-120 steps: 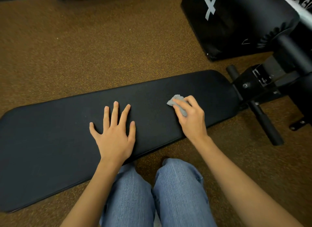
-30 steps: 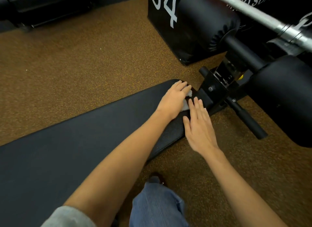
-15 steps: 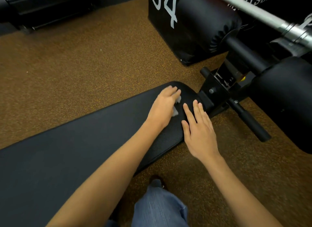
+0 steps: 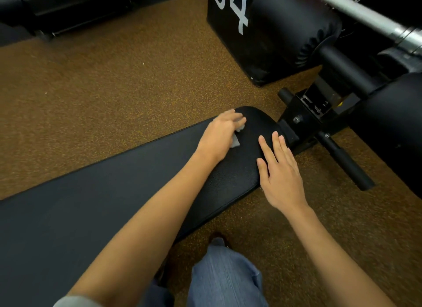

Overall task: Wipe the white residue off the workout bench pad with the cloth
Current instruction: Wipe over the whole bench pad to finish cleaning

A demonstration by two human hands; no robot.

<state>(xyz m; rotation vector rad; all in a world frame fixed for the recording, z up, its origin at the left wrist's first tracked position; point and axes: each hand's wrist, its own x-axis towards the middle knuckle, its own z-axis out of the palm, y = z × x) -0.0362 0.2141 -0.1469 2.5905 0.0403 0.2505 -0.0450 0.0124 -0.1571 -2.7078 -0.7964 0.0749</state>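
The left hand (image 4: pixel 220 135) presses a small grey cloth (image 4: pixel 235 140) against the far right end of the black bench pad (image 4: pixel 114 192), fingers curled over it. The right hand (image 4: pixel 279 169) lies flat and relaxed just beside it, fingers straight on the pad's near edge, close to the black metal frame (image 4: pixel 306 117) on speckled brown flooring (image 4: pixel 102 89).

Counts showing: one long black padded bench pad (image 4: pixel 114 192); one small grey cloth (image 4: pixel 236 142), peeking out under the left hand's fingers; two bare hands; two black cylindrical foam rollers beyond the fingertips; one silver metal bar (image 4: pixel 365 16); one black box (image 4: pixel 230 32).
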